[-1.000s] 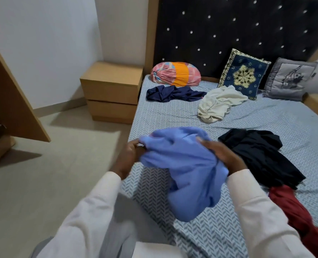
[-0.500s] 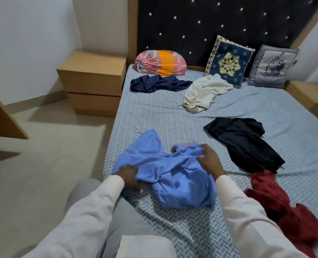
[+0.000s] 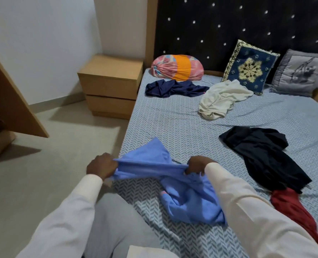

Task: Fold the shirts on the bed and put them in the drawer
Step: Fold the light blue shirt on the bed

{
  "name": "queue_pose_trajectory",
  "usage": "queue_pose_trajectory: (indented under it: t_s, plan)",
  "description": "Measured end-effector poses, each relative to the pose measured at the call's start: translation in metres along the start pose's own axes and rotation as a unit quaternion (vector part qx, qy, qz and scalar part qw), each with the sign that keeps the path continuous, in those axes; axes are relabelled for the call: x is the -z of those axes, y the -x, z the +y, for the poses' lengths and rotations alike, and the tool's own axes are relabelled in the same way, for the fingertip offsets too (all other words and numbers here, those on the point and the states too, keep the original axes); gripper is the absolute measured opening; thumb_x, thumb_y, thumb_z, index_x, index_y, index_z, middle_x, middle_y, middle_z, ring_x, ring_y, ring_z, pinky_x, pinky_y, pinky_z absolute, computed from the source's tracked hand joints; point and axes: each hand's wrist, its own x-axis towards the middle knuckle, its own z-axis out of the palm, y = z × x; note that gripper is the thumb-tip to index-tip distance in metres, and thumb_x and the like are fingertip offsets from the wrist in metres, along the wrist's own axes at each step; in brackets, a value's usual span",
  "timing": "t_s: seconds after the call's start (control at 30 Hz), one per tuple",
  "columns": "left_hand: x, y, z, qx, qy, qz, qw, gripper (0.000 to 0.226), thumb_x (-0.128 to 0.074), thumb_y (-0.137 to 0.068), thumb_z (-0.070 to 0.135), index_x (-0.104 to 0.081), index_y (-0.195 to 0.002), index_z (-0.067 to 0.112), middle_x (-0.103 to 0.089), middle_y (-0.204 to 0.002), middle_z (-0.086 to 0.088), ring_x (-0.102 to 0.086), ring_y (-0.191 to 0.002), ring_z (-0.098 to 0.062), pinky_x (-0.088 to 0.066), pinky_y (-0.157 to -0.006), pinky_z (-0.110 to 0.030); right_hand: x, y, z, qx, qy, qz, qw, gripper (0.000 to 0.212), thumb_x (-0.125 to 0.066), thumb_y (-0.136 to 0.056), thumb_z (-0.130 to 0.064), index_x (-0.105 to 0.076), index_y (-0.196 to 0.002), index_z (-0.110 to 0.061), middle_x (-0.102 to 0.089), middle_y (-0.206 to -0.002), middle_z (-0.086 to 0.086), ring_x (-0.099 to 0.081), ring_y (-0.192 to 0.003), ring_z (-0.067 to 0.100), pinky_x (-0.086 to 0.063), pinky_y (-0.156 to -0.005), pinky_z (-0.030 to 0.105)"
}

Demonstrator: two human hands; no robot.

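Centrally, at 6 o'clock of the view, a light blue shirt [image 3: 189, 200] is listed on the near edge of the bed [image 3: 173, 123]. One edge of it is pulled into a taut band between two hands, while the rest is left crumpled on the patterned sheet below.

- Left hand [image 3: 101, 167], at 8 o'clock of the shirt: fingers are curled tight around the band's end, just off the bed's edge.
- Right hand [image 3: 197, 165], at 12 o'clock of the crumpled part: fingers are clenched on the other end of the band.
- Black shirt [image 3: 262, 155], at 3 o'clock of the right hand: left unfolded, with a red shirt [image 3: 299, 209] touching its near end at 5 o'clock.
- Cream shirt [image 3: 221, 99], at 1 o'clock: bunched, its far edge lying against a dark blue embroidered cushion [image 3: 249, 67].
- Navy shirt [image 3: 173, 88], at 12 o'clock: spread loosely, just in front of a pink and orange bolster [image 3: 178, 67].
- Grey cushion [image 3: 301, 73], at 2 o'clock: propped against the studded headboard [image 3: 228, 25].
- Wooden bedside cabinet [image 3: 109, 81], at 11 o'clock: set beside the bed, with two drawer fronts seen closed.
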Motion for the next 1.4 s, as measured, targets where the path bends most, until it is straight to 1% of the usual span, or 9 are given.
queue_pose_trajectory:
  t_s: [0.17,0.3,0.43,0.57,0.8,0.97,1.17,1.3,1.4]
  plan:
    - [0.046,-0.002,0.013,0.089,0.225,-0.250,0.938,0.021,-0.048,-0.082,0.015,-0.045,-0.061,0.019,-0.040,-0.055,-0.004,-0.033,-0.044,-0.016,-0.017,-0.048,-0.019,0.033,0.027,0.011,-0.018,-0.196,-0.177,0.964,0.048,-0.064,-0.094,-0.038,-0.072,-0.062,-0.003,-0.068,-0.064,0.014,-0.061,-0.049,0.014,-0.048,-0.049,0.019]
    - [0.073,-0.030,0.067,-0.025,0.454,-0.108,0.884,0.021,-0.045,-0.097,0.005,-0.065,-0.095,0.012,-0.063,-0.083,-0.013,-0.060,-0.050,-0.013,-0.043,-0.040,-0.018,0.091,0.037,0.035,-0.023,-0.323,0.051,0.945,0.029,-0.066,-0.086,-0.024,-0.064,-0.065,-0.004,-0.064,-0.052,0.010,-0.053,-0.039,0.016,-0.040,-0.042,0.018]
    - [0.078,-0.063,0.114,-0.111,0.630,-0.017,0.769,0.041,-0.051,-0.100,0.006,-0.041,-0.139,0.017,-0.052,-0.130,-0.004,-0.059,-0.109,-0.019,-0.055,-0.086,-0.029,0.119,0.019,0.054,-0.042,-0.443,0.397,0.803,0.032,-0.066,-0.075,-0.026,-0.064,-0.102,-0.010,-0.067,-0.093,0.007,-0.061,-0.085,0.023,-0.049,-0.079,0.032]
    - [0.035,-0.075,0.106,-0.106,0.410,0.070,0.903,0.058,-0.061,-0.093,0.010,-0.039,-0.146,0.014,-0.048,-0.142,-0.005,-0.051,-0.126,-0.019,-0.042,-0.097,-0.028,0.094,0.011,0.053,0.000,-0.461,0.410,0.787,0.042,-0.071,-0.082,-0.028,-0.054,-0.120,-0.020,-0.065,-0.110,0.004,-0.062,-0.092,0.023,-0.052,-0.085,0.038]
    - [-0.067,-0.060,0.041,0.014,-0.041,-0.094,0.995,0.083,-0.075,-0.068,0.054,-0.048,-0.136,0.015,-0.052,-0.135,-0.016,-0.052,-0.123,-0.037,-0.048,-0.097,-0.039,-0.023,0.027,-0.014,0.010,-0.256,-0.111,0.960,0.070,-0.081,-0.062,-0.068,-0.057,-0.099,-0.014,-0.061,-0.083,0.010,-0.061,-0.071,0.023,-0.051,-0.064,0.031]
    - [-0.075,-0.053,0.043,-0.108,0.121,0.056,0.985,0.020,-0.059,-0.089,0.021,-0.060,-0.104,0.007,-0.059,-0.112,-0.022,-0.057,-0.108,-0.039,-0.047,-0.087,-0.042,-0.076,0.045,-0.049,0.032,-0.086,0.029,0.995,0.045,-0.062,-0.085,-0.040,-0.047,-0.125,-0.029,-0.060,-0.124,0.008,-0.062,-0.108,0.034,-0.044,-0.078,0.036]
    - [-0.014,-0.039,0.062,-0.053,0.434,0.169,0.883,0.031,-0.052,-0.079,0.042,-0.046,-0.070,0.013,-0.053,-0.071,-0.001,-0.047,-0.074,-0.021,-0.040,-0.069,-0.038,-0.002,0.050,0.037,0.021,-0.189,0.061,0.980,0.023,-0.051,-0.085,0.005,-0.062,-0.081,-0.015,-0.058,-0.076,0.000,-0.058,-0.075,0.017,-0.038,-0.060,0.019]
    - [-0.033,-0.069,0.040,0.065,0.490,0.077,0.866,0.069,-0.069,-0.071,0.072,-0.059,-0.097,0.010,-0.067,-0.096,-0.008,-0.064,-0.088,-0.024,-0.053,-0.088,-0.044,-0.002,0.046,0.096,-0.132,-0.279,0.259,0.915,0.029,-0.059,-0.083,-0.010,-0.065,-0.111,-0.014,-0.068,-0.108,0.019,-0.066,-0.096,0.029,-0.050,-0.082,0.033]
    - [-0.053,-0.039,0.044,0.115,0.505,-0.047,0.854,0.075,-0.083,-0.080,0.031,-0.037,-0.133,0.006,-0.054,-0.126,-0.013,-0.062,-0.105,-0.027,-0.053,-0.090,-0.042,-0.030,0.053,0.085,-0.096,-0.350,0.369,0.855,0.042,-0.053,-0.070,-0.018,-0.065,-0.110,-0.011,-0.069,-0.106,0.016,-0.065,-0.098,0.034,-0.052,-0.088,0.041]
